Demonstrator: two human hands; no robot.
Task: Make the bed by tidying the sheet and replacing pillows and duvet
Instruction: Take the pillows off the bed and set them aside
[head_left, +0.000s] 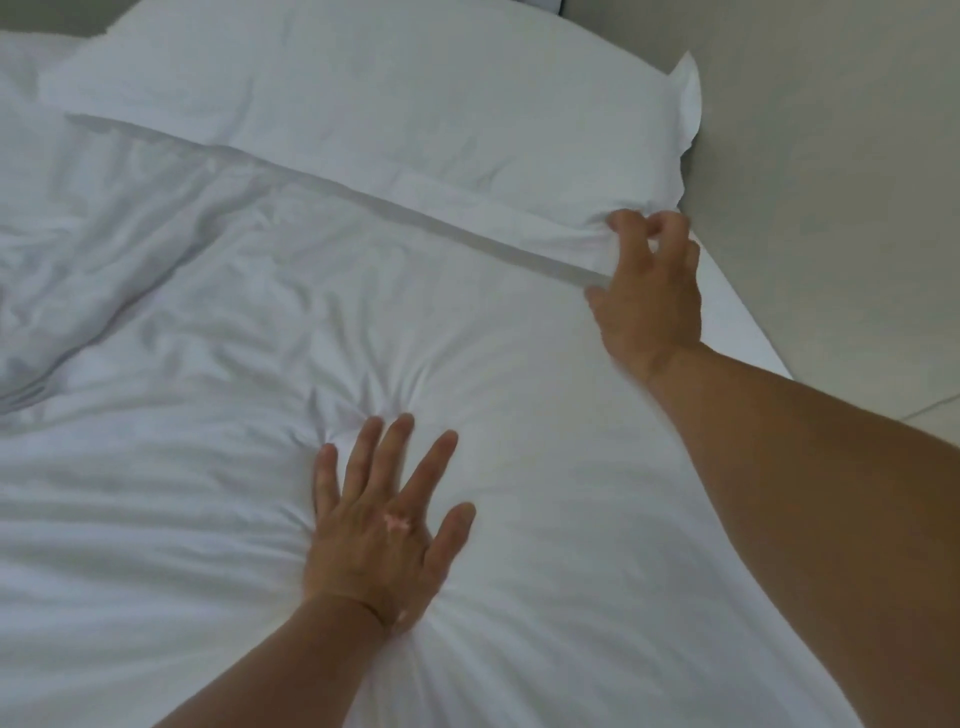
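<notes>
Pillow (363, 104), white, beyond the duvet (208, 312), far edge cut off. Right hand (649, 296): blurred, fingers apparently pinching its near corner. Left hand (379, 525): fingers spread flat, pressing the duvet.

a plain grey floor (857, 234) is seen along the right side, crossed near the right edge by a pale line (930, 405); a dark shape (548, 4) is cut off at the far edge.

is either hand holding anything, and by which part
The right hand pinches the pillow at its near right corner. The left hand holds nothing; it presses flat on the duvet.
</notes>
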